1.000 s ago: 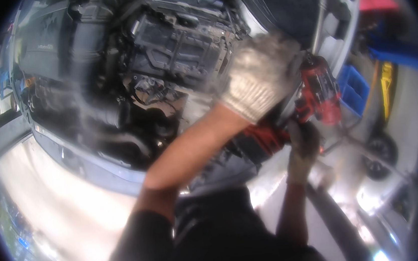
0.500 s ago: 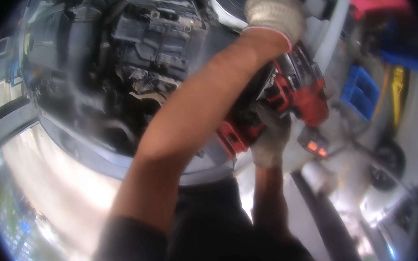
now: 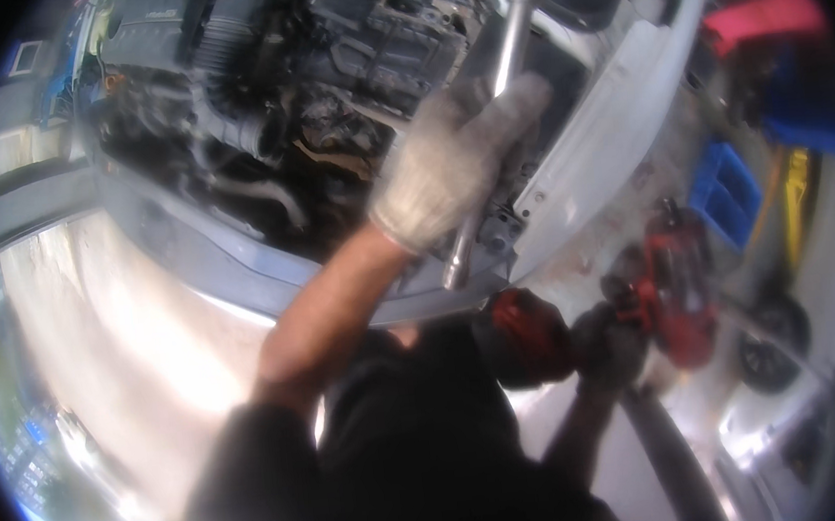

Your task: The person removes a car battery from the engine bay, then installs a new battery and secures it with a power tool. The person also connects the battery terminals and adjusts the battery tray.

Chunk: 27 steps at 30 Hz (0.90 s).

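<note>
My left hand (image 3: 438, 163), in a pale knit work glove, is closed around a long chrome socket extension bar (image 3: 515, 20). The bar slants over the front corner of an open engine bay, and its lower end shows below my palm. Lower right, my gloved right hand (image 3: 612, 347) grips a red and black cordless impact wrench (image 3: 681, 285) by its handle. The wrench lies sideways, away from the car, its battery end near my body. Motion blurs its nose, so I cannot tell whether anything is fitted there.
The engine (image 3: 377, 48) and a ribbed air hose (image 3: 226, 48) fill the bay. A light grey fender (image 3: 593, 148) curves along its right side. On the floor to the right are a blue bin (image 3: 728, 195), a yellow tool or stand (image 3: 796, 194) and a black wheel (image 3: 775, 337).
My left hand has come away from the impact wrench, moving left and nearer with the extension bar now visible in it. My right hand has carried the wrench right and toward me.
</note>
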{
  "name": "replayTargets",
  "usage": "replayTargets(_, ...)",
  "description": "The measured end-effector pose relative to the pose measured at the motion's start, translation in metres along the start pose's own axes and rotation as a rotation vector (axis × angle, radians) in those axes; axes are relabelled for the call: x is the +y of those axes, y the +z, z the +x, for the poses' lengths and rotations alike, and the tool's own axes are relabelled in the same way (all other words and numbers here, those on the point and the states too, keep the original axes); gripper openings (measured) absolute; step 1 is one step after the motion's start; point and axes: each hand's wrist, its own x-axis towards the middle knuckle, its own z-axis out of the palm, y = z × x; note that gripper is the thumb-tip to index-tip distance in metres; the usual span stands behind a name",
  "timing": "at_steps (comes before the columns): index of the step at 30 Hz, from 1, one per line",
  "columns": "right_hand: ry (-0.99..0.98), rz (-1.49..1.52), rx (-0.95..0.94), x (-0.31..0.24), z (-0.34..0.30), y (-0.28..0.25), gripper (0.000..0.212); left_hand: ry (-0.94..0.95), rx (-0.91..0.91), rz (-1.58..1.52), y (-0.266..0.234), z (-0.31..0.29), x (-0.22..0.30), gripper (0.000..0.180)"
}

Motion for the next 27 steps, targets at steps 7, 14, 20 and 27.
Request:
replayTargets(7, 0.866, 1.899, 0.413, 0.023, -0.087, 0.119, 0.025, -0.141, -0.001, -1.154, -0.104, -0.101, -0.061, 0.033)
replayTargets(14, 0.908, 4.286, 0.596, 0.103, -0.167, 0.201, 0.032, -0.269, 0.021, -1.529, -0.221, -0.12, -0.063, 0.034)
replayTargets(20, 1.115, 4.446, -0.063, 0.149, -0.223, 0.253, 0.038, -0.193, 0.016, -1.467, -0.282, -0.128, -0.058, 0.034)
replayTargets(27, 1.107, 4.446, -0.262, 0.139, -0.203, 0.311, 0.045, -0.239, 0.178, -1.39, -0.301, -0.112, -0.025, 0.034)
